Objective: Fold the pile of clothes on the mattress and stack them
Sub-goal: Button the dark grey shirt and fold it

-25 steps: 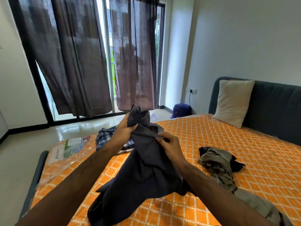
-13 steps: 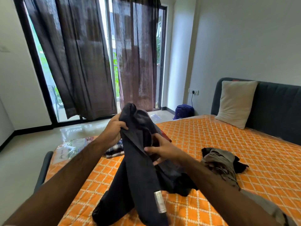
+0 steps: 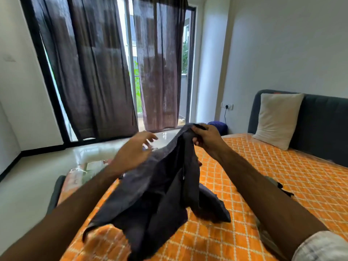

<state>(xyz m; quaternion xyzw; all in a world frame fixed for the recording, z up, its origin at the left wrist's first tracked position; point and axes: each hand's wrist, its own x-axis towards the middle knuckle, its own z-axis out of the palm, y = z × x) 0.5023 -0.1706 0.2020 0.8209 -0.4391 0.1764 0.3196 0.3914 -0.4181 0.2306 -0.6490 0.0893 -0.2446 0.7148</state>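
Note:
A dark grey garment (image 3: 160, 193) hangs over the orange quilted mattress (image 3: 263, 166), its lower part trailing on the cover. My right hand (image 3: 205, 138) grips its top edge, held up above the bed. My left hand (image 3: 134, 151) is beside the cloth's left side with fingers spread and holds nothing. It is blurred by motion. More crumpled clothes (image 3: 282, 187) lie to the right, mostly hidden behind my right forearm.
A beige pillow (image 3: 278, 119) leans on the dark headboard (image 3: 323, 129) at the far right. A plastic-wrapped packet (image 3: 88, 166) lies at the mattress's far left corner. A blue bag (image 3: 218, 126) sits on the floor by the wall socket. Dark curtains (image 3: 98, 68) cover the glass door.
My left hand has let go of the garment and opened. My right hand has taken the top edge and lifted it to the right. The camera tilted up slightly.

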